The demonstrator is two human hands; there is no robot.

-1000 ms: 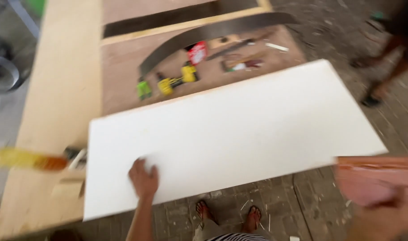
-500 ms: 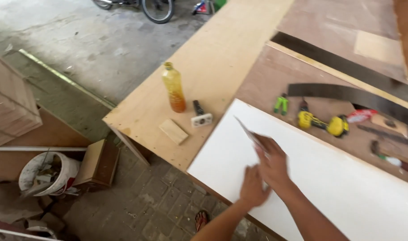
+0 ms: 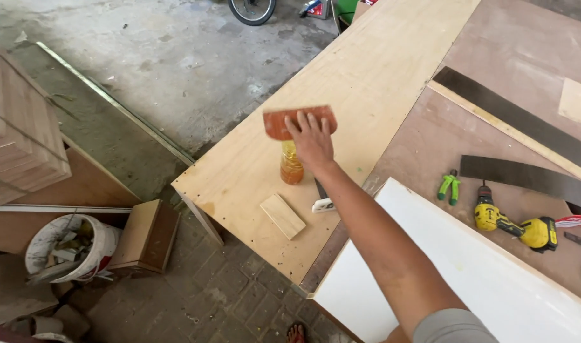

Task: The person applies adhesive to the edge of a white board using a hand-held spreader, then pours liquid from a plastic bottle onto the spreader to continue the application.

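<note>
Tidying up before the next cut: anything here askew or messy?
Mostly orderly. The white panel overhangs the table corner, and a small wood block lies loose near the plywood edge. The right hand holds a reddish block above an amber bottle.

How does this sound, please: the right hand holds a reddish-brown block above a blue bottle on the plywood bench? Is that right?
Not quite: the head view shows the bottle is amber, not blue. The right hand does hold the reddish-brown block above it on the plywood bench.
</note>
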